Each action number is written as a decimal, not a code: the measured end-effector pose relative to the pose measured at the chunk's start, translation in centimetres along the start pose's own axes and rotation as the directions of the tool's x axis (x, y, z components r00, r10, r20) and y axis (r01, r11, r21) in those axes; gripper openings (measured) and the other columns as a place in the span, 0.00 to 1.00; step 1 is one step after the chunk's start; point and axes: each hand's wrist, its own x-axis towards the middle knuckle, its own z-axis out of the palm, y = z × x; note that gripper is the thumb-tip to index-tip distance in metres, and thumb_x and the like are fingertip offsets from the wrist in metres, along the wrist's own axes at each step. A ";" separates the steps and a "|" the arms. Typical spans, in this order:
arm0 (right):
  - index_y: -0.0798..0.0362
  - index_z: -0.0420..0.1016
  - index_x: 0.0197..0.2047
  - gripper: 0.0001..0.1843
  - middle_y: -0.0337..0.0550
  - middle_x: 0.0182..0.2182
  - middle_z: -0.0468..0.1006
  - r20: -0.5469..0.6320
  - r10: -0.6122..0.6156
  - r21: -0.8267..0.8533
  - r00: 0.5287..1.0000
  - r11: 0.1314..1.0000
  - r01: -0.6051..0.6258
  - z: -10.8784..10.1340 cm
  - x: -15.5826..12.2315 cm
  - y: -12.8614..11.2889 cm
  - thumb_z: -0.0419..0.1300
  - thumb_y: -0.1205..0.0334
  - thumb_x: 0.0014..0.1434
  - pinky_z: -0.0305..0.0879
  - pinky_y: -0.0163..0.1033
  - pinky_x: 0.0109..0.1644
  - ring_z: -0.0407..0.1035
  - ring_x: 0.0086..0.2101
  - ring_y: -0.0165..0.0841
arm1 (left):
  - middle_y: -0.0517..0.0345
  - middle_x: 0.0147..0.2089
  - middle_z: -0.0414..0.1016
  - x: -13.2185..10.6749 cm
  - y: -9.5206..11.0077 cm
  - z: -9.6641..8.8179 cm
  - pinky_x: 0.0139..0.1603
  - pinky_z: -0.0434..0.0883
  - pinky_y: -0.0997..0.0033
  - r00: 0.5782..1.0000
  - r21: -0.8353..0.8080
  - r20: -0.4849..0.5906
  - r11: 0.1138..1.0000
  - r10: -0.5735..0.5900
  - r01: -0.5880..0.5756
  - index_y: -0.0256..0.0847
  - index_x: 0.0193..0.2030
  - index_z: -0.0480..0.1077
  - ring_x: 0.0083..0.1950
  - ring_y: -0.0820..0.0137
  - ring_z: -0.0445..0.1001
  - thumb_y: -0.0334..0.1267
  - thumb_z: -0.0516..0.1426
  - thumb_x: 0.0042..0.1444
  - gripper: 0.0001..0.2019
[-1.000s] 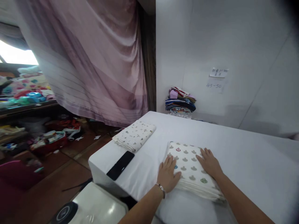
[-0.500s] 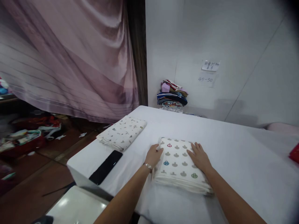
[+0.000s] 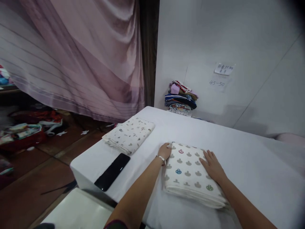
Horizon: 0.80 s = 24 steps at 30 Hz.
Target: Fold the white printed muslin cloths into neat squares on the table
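Head: two hands (image 3: 166,150) (image 3: 213,166), two cloths (image 3: 188,173) (image 3: 130,134), one phone (image 3: 112,171).

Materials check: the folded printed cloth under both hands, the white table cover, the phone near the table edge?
Folded printed cloth: soft matte textile, likely cotton; stacked fold layers show along its near edge. Table cover: thin matte white fabric, draping and creasing at the corner. Phone: glossy black face, probably glass, catching a reflection; its body material can't be told.
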 end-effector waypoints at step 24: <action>0.61 0.57 0.61 0.33 0.54 0.61 0.54 0.003 0.011 0.016 1.000 1.000 -0.011 -1.1 -0.2 -1.2 0.43 0.46 0.60 0.49 0.49 0.61 0.43 0.61 0.44 | 0.61 0.45 0.75 3.4 -0.5 -1.0 0.48 0.66 0.74 0.965 0.175 0.062 0.949 0.255 -0.262 0.46 0.45 0.72 0.46 0.71 0.71 0.32 0.52 0.51 0.16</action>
